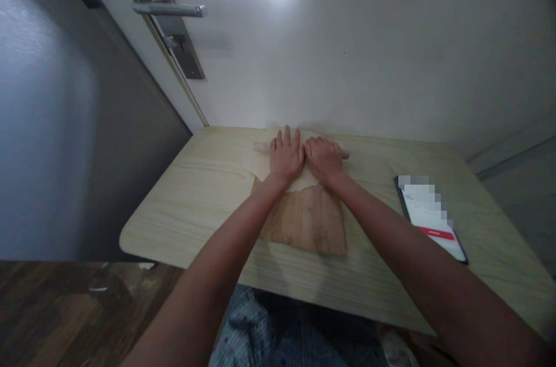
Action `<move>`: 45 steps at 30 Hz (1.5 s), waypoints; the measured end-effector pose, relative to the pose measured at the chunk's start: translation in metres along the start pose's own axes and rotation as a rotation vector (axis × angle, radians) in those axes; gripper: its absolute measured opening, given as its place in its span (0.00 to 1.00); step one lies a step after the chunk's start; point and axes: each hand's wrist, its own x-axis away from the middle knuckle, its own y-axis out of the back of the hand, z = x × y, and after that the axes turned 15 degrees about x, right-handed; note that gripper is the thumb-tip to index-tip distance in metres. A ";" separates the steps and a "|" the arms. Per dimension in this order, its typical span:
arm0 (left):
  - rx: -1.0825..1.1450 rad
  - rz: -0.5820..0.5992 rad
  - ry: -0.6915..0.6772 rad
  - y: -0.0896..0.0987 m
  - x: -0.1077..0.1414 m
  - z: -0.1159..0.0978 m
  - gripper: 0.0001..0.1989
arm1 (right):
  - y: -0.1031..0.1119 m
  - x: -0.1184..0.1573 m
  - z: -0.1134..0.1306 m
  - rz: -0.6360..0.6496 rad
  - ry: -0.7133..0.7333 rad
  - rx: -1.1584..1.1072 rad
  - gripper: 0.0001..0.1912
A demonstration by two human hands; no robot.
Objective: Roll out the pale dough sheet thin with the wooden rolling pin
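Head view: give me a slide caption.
Left hand and right hand on a rolling pin, over dough and wooden board.

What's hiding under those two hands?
A pale rod: its ends poke out either side. The left hand and right hand cover its middle. A thin sheet lies underneath, partly covered too.

From here I can't read a single word, number or brand. The one place that seems to carry writing is the phone (423, 213) on the counter (182, 199), off to the right of the right hand (324, 160) and nearer the person. Part of its pale screen is broken into square blocks, small grey marks beside them are too faint to decipher, and a red bar (436, 233) lower down bears a whitish streak, illegible.
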 end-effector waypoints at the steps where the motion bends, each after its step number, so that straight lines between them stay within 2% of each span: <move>1: -0.001 0.018 -0.004 0.002 0.007 0.000 0.24 | 0.000 0.002 0.000 -0.004 0.003 0.002 0.17; 4: 0.000 0.070 -0.065 0.009 0.028 0.001 0.27 | -0.001 0.007 0.001 -0.033 0.029 -0.020 0.19; 6: 0.013 0.119 -0.105 0.015 0.043 0.003 0.28 | -0.002 0.010 0.000 -0.065 0.106 -0.052 0.18; 9: 0.037 0.222 -0.144 0.028 0.063 0.009 0.27 | -0.001 0.015 -0.004 -0.100 0.187 -0.095 0.16; 13: 0.077 0.368 -0.239 0.042 0.077 0.019 0.28 | 0.005 0.025 -0.008 -0.102 0.204 -0.047 0.12; 17: 0.090 0.463 -0.291 0.049 0.077 0.027 0.30 | 0.007 0.032 -0.010 -0.129 0.077 -0.005 0.12; 20: 0.055 0.459 -0.344 0.051 0.070 0.029 0.28 | 0.005 0.034 -0.011 -0.136 -0.066 -0.019 0.14; 22: 0.017 0.446 -0.425 0.053 0.064 0.029 0.26 | 0.004 0.035 -0.011 -0.124 -0.117 -0.005 0.14; 28: -0.108 0.449 -0.816 0.062 0.047 0.019 0.13 | 0.006 0.033 -0.009 -0.136 -0.042 0.016 0.13; 31: -0.132 0.445 -0.942 0.065 0.049 0.009 0.13 | 0.006 0.034 -0.009 -0.134 -0.070 0.005 0.13; 33: -0.136 0.423 -0.944 0.065 0.052 0.004 0.15 | 0.005 0.034 -0.010 -0.126 -0.073 -0.007 0.13; 37: -0.155 0.392 -0.864 0.062 0.059 0.001 0.17 | 0.004 0.033 -0.009 -0.120 -0.055 -0.024 0.14; 45: -0.134 0.483 -0.817 0.065 0.056 -0.008 0.14 | 0.007 0.034 -0.010 -0.115 -0.059 -0.020 0.13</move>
